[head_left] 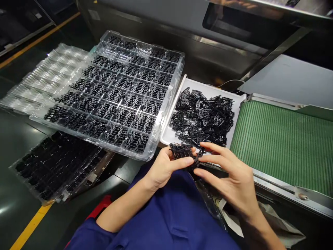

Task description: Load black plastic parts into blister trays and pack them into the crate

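My left hand [170,166] is closed around a row of small black plastic parts [180,150], thumb along the near side. My right hand [229,170] reaches in from the right, its thumb and fingers bent around a black part [201,151] at the right end of that row. Just beyond both hands lies a white tray [166,133] with a loose heap of the same black parts [204,114]. To the left, a clear plastic blister tray [152,152] has many pockets, most of them filled with rows of these parts.
A green ribbed conveyor belt [283,142] runs at the right, with a metal edge. Another clear tray [44,83] sticks out at the far left. Below it is a stack of filled trays [59,166]. A grey machine panel [161,38] stands behind.
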Motion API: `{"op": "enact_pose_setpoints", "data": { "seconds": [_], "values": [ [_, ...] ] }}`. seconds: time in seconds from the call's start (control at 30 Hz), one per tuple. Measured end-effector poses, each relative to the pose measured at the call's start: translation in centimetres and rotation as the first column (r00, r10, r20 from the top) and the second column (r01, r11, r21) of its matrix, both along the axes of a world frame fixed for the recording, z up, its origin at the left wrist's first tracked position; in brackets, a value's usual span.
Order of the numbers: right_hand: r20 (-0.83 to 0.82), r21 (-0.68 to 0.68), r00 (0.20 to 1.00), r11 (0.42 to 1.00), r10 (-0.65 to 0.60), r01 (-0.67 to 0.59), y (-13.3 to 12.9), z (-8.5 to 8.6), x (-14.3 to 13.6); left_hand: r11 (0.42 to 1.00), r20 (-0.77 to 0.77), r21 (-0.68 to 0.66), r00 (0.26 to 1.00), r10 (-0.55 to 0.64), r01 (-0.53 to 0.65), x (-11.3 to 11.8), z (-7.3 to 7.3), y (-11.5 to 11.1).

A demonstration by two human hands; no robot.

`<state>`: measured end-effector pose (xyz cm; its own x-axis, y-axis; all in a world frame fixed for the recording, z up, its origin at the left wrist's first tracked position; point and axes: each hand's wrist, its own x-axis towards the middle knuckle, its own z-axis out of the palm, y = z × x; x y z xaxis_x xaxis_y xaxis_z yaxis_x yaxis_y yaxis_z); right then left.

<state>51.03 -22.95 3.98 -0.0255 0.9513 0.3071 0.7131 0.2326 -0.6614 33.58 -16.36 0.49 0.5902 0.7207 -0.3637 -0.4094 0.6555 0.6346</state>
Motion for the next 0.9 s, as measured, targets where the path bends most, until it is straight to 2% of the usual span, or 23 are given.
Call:
{"op": "enact_pose_setpoints", "data": {
  "seconds": [0.1,0.23,0.43,0.57,0.67,0.9],
  "values": [
    [-0.203,-0.110,0.977,0.993,-0.073,0.052,0.0,-0.7,-0.7,0.994,-0.021,0.107,0.999,0.028,-0.026,0.1,-0.2,-0.1],
    [-0.311,-0.164,0.948,0.986,-0.074,0.023,-0.1,-1.1,-0.5,0.998,0.004,0.057,1.000,-0.015,0.015,-0.1,-0.2,0.0],
    [-0.225,-0.123,0.974,0.992,-0.008,-0.021,-0.6,-0.7,-0.1,0.998,-0.001,0.008,0.998,-0.064,0.064,-0.5,0.4,0.3],
    [-0.253,-0.037,0.961,0.991,0.113,-0.126,-0.7,-0.4,0.3,0.972,0.020,-0.066,0.974,-0.226,0.227,-0.9,0.7,0.6],
    [-0.201,-0.013,0.961,0.980,0.190,-0.196,-0.6,-0.1,0.6,0.946,0.035,-0.066,0.948,-0.316,0.318,-1.2,0.9,0.8],
    [-0.058,-0.012,0.968,0.969,0.244,-0.245,-0.3,0.3,1.0,0.942,0.027,-0.049,0.944,-0.330,0.331,-1.2,1.0,0.6]
  ]
}}
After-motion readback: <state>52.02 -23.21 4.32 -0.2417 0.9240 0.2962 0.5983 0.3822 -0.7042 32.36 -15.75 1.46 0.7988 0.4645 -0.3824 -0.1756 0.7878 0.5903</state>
